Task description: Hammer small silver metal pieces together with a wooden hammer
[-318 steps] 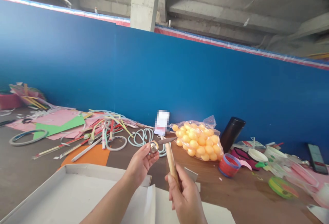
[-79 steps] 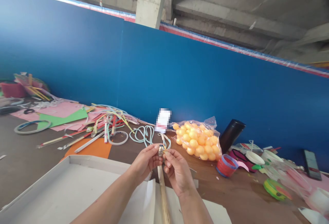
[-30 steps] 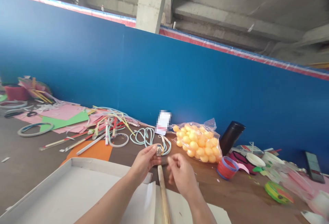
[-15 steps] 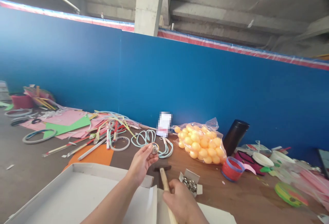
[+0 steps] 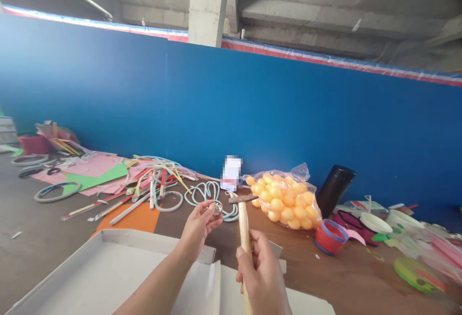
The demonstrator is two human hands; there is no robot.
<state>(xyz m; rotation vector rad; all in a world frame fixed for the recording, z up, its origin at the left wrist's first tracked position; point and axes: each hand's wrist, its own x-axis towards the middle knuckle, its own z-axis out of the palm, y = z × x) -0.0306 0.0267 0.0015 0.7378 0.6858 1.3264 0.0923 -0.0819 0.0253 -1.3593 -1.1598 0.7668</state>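
My left hand (image 5: 197,230) is raised over the table and pinches a small shiny metal bell (image 5: 217,207) between thumb and fingertips. My right hand (image 5: 262,276) is wrapped round the wooden handle of a small hammer (image 5: 243,228), held upright. The hammer's dark metal head (image 5: 242,199) sits level with the bell, just to its right and apart from it. A small open cardboard box (image 5: 277,250) is mostly hidden behind my right hand.
A shallow white cardboard tray (image 5: 108,276) lies in front of me. A clear bag of orange balls (image 5: 283,202), a black cup (image 5: 334,190), a red tape roll (image 5: 329,238), pale green cords (image 5: 207,192), coloured paper (image 5: 94,173) and sticks crowd the brown table before a blue wall.
My right hand let go of the bell, dropped to the hammer lying on the table, gripped its handle and lifted it upright beside the bell. My left hand kept holding the bell.
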